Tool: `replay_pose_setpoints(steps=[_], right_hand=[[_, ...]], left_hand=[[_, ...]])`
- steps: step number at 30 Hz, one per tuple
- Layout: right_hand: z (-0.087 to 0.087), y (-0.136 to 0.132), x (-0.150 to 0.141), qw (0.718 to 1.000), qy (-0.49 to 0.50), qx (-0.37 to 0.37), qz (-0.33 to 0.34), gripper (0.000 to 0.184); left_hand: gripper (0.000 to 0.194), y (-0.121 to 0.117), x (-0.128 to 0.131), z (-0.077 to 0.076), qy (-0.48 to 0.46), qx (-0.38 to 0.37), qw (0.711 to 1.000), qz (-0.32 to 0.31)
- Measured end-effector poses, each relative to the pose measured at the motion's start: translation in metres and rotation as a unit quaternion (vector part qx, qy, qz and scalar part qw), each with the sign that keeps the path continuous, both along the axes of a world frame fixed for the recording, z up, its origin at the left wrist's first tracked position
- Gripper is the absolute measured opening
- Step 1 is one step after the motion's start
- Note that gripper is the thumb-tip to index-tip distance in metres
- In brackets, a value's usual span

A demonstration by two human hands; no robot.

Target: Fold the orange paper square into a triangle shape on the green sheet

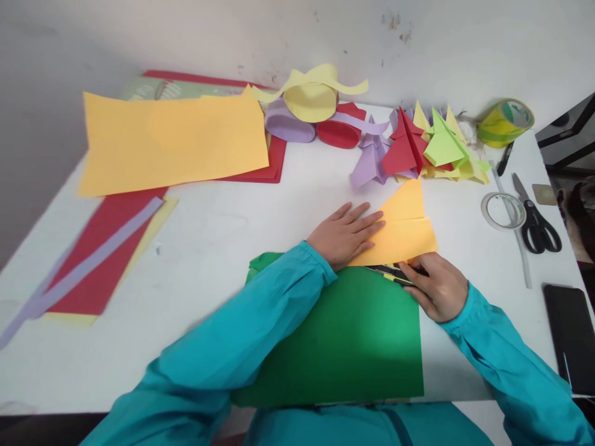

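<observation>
A folded sheet of orange paper [403, 235] lies on the white table, its lower edge over a green sheet [344, 334]. My left hand [346, 234] rests flat on the left part of the orange paper, fingers spread. At the paper's lower right edge, my right hand [434, 282] is closed around a black-and-yellow utility knife [389, 272]. The knife's thin tip points left along that edge, and my fingers hide part of its handle.
Folded paper planes [409, 148] and curled paper strips [311, 102] stand along the wall. Leftward lie a large orange sheet [176, 142] and red paper [102, 254]. Rightward are yellow tape [504, 122], a clear tape roll [484, 210], black-handled scissors [534, 226] and a phone [568, 334].
</observation>
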State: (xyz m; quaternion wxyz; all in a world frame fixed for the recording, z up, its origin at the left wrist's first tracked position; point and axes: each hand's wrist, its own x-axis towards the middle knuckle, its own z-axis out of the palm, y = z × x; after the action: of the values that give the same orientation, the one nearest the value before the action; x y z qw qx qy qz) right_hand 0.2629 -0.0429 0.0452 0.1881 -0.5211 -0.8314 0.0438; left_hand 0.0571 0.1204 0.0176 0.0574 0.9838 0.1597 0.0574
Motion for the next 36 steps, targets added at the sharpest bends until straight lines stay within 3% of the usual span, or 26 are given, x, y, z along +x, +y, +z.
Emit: replay_pose_setpoints(steps=[16, 26, 36], right_hand=[[-0.002, -0.001, 0.002, 1.0, 0.019, -0.012, 0.007, 0.036], [0.004, -0.003, 0.014, 1.0, 0.005, -0.016, -0.014, 0.033], [0.001, -0.003, 0.009, 1.0, 0.018, -0.013, -0.012, 0.033]], left_hand=[[0.048, -0.001, 0.001, 0.001, -0.003, -0.002, 1.0, 0.005], [0.047, -0.022, 0.023, 0.012, -0.011, -0.029, 0.999, 0.029], [0.045, 0.006, 0.004, 0.003, -0.004, -0.006, 1.0, 0.009]])
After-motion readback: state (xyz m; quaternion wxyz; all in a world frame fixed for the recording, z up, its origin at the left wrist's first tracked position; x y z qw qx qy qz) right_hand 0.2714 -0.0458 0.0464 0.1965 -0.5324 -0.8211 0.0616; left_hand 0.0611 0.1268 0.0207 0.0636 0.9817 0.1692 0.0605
